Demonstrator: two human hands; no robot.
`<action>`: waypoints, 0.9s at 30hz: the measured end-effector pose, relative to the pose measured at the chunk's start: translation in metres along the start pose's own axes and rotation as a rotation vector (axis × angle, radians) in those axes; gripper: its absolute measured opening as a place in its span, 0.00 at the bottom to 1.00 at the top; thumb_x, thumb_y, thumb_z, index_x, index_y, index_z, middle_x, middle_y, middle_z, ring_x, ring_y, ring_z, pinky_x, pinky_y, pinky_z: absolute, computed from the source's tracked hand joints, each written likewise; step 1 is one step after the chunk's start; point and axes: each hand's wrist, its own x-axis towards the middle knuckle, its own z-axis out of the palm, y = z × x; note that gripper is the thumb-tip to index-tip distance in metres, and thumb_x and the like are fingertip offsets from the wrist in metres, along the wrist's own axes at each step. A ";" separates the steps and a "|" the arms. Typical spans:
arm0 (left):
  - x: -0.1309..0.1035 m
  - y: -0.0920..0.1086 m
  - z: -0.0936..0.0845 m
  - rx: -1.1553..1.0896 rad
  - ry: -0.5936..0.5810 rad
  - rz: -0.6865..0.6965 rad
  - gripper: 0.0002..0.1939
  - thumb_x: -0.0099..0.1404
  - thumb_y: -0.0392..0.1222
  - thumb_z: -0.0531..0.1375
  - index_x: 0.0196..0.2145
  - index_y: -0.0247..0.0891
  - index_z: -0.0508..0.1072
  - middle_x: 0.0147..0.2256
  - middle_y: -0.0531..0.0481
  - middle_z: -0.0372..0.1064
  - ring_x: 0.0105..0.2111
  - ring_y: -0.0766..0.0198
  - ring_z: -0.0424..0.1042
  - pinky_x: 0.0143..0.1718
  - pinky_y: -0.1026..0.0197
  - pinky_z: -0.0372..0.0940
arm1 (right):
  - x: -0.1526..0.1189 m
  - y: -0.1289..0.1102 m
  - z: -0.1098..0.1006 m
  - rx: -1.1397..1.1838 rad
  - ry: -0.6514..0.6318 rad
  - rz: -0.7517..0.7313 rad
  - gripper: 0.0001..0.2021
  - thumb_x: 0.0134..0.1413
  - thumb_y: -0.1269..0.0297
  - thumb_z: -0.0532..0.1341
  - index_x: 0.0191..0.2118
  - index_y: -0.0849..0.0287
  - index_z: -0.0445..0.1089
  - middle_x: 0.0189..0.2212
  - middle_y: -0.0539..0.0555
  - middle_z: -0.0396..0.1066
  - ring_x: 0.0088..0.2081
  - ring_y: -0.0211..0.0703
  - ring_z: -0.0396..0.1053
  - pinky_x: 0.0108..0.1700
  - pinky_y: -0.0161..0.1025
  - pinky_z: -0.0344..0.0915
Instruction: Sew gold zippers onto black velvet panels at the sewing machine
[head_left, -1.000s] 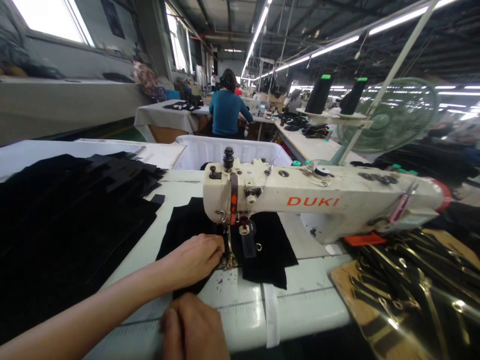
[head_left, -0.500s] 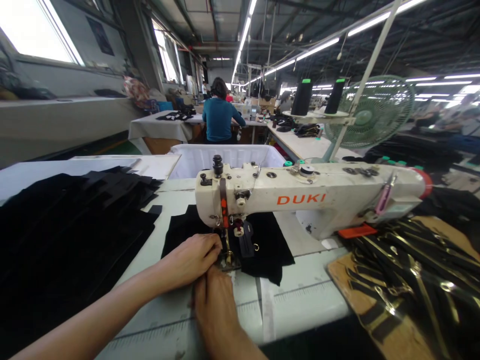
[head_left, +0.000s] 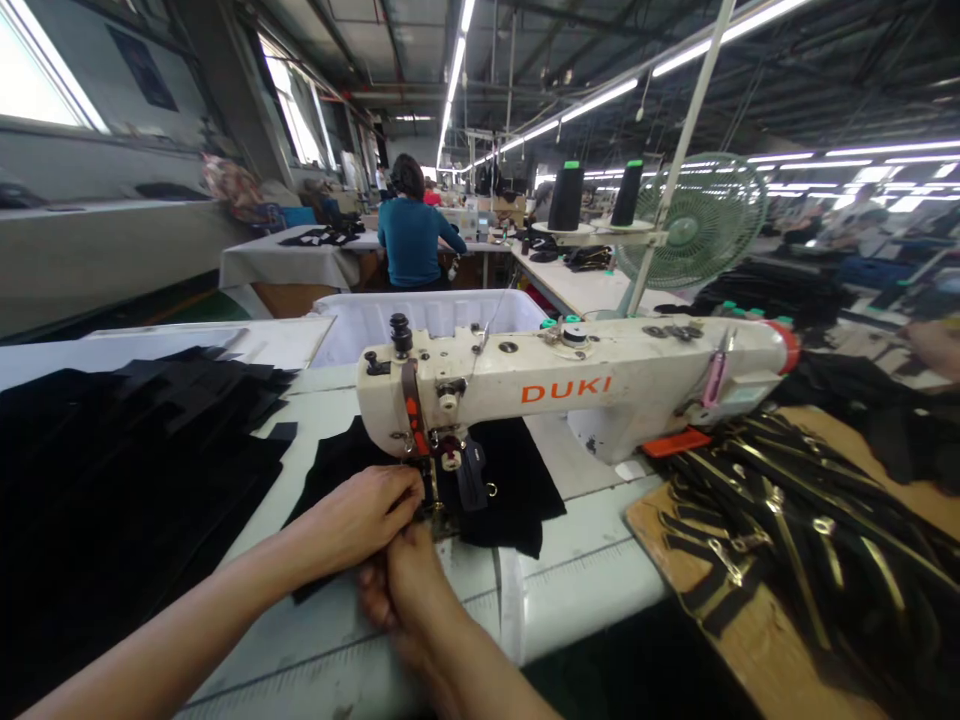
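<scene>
A white sewing machine (head_left: 570,385) marked DUKI stands on the pale table. Black fabric (head_left: 517,470) lies under its needle area, with a dark tab and a gold ring (head_left: 491,490) on top. My left hand (head_left: 375,510) rests on the fabric just left of the needle, its fingers bent together at something too small to make out. Right below it, touching it, my right hand (head_left: 409,580) is closed at the table's front side of the needle, its fingers curled and partly hidden.
A black fabric pile (head_left: 135,470) covers the left side. Black zipper strips (head_left: 810,520) with gold pulls lie on a brown board (head_left: 652,520) at right. Behind the machine are a white bin (head_left: 337,330), thread cones (head_left: 566,198), a fan (head_left: 682,230) and a seated person (head_left: 412,240).
The whole view has shifted, so the machine and table appear further left. My right hand has turned, its fingers now curled below the left hand. A blurred hand appears at the right edge.
</scene>
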 end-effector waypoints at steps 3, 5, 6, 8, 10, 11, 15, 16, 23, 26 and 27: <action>-0.005 -0.002 0.012 -0.032 0.006 0.070 0.11 0.68 0.36 0.50 0.35 0.39 0.73 0.39 0.46 0.72 0.40 0.58 0.72 0.46 0.58 0.67 | -0.018 0.012 0.005 0.078 -0.175 0.177 0.14 0.61 0.67 0.41 0.27 0.56 0.57 0.17 0.44 0.55 0.11 0.30 0.43 0.15 0.28 0.46; -0.014 -0.005 0.023 -0.046 0.029 0.079 0.13 0.69 0.35 0.49 0.38 0.38 0.73 0.42 0.45 0.71 0.41 0.58 0.72 0.47 0.57 0.67 | -0.037 0.026 -0.001 -0.041 -0.204 0.176 0.12 0.59 0.69 0.44 0.30 0.57 0.62 0.18 0.47 0.61 0.12 0.34 0.53 0.16 0.30 0.50; -0.019 -0.006 0.028 -0.050 0.044 0.076 0.13 0.70 0.35 0.49 0.38 0.38 0.73 0.42 0.46 0.71 0.42 0.58 0.72 0.48 0.57 0.67 | -0.047 0.032 -0.008 -0.203 -0.169 0.104 0.11 0.59 0.69 0.46 0.33 0.57 0.64 0.20 0.49 0.65 0.15 0.37 0.60 0.18 0.32 0.55; -0.030 -0.007 0.038 -0.056 0.084 0.065 0.10 0.71 0.36 0.51 0.40 0.40 0.72 0.44 0.47 0.70 0.44 0.58 0.71 0.50 0.56 0.66 | -0.063 0.039 -0.027 -0.659 0.047 -0.201 0.08 0.60 0.68 0.53 0.35 0.55 0.69 0.26 0.52 0.70 0.26 0.44 0.70 0.28 0.37 0.63; -0.037 -0.007 0.048 -0.061 0.139 0.042 0.08 0.70 0.38 0.55 0.46 0.41 0.71 0.45 0.47 0.69 0.46 0.56 0.70 0.50 0.55 0.66 | -0.068 0.033 -0.051 -0.981 0.270 -0.421 0.08 0.63 0.66 0.54 0.36 0.53 0.71 0.29 0.53 0.71 0.31 0.49 0.71 0.35 0.43 0.65; -0.039 -0.008 0.052 -0.062 0.168 0.032 0.10 0.70 0.38 0.57 0.49 0.41 0.69 0.45 0.47 0.69 0.46 0.56 0.69 0.49 0.54 0.66 | -0.066 0.027 -0.064 -1.074 0.349 -0.504 0.08 0.64 0.66 0.54 0.39 0.53 0.71 0.32 0.54 0.72 0.34 0.50 0.71 0.37 0.45 0.65; -0.039 -0.010 0.065 -0.067 0.265 0.056 0.11 0.71 0.36 0.55 0.50 0.41 0.70 0.46 0.47 0.70 0.47 0.56 0.68 0.51 0.53 0.65 | -0.039 0.005 -0.105 -1.330 0.238 -0.751 0.17 0.62 0.73 0.58 0.55 0.54 0.69 0.51 0.56 0.70 0.51 0.54 0.65 0.51 0.51 0.63; -0.038 -0.011 0.066 -0.066 0.280 0.070 0.11 0.72 0.34 0.54 0.49 0.41 0.71 0.46 0.47 0.70 0.47 0.57 0.68 0.51 0.54 0.64 | -0.032 0.003 -0.111 -1.365 0.170 -0.779 0.19 0.62 0.75 0.58 0.57 0.53 0.67 0.54 0.55 0.69 0.53 0.53 0.64 0.54 0.51 0.61; -0.043 -0.010 0.073 0.009 0.310 0.146 0.16 0.72 0.30 0.52 0.51 0.39 0.73 0.47 0.44 0.71 0.47 0.53 0.68 0.48 0.49 0.64 | -0.020 0.008 -0.112 -1.360 0.086 -0.765 0.17 0.63 0.73 0.60 0.56 0.54 0.68 0.52 0.53 0.70 0.53 0.49 0.63 0.56 0.51 0.58; -0.044 -0.009 0.072 0.019 0.318 0.170 0.16 0.71 0.28 0.52 0.52 0.37 0.73 0.49 0.43 0.72 0.48 0.52 0.67 0.48 0.49 0.63 | -0.019 0.004 -0.105 -1.369 0.110 -0.754 0.18 0.60 0.70 0.65 0.55 0.54 0.68 0.49 0.53 0.71 0.50 0.50 0.64 0.54 0.52 0.60; -0.044 -0.009 0.071 0.009 0.315 0.176 0.16 0.71 0.29 0.54 0.52 0.37 0.73 0.48 0.45 0.72 0.48 0.53 0.68 0.48 0.50 0.63 | -0.019 0.004 -0.104 -1.396 0.111 -0.772 0.18 0.60 0.71 0.64 0.56 0.55 0.68 0.48 0.53 0.71 0.50 0.50 0.64 0.55 0.52 0.60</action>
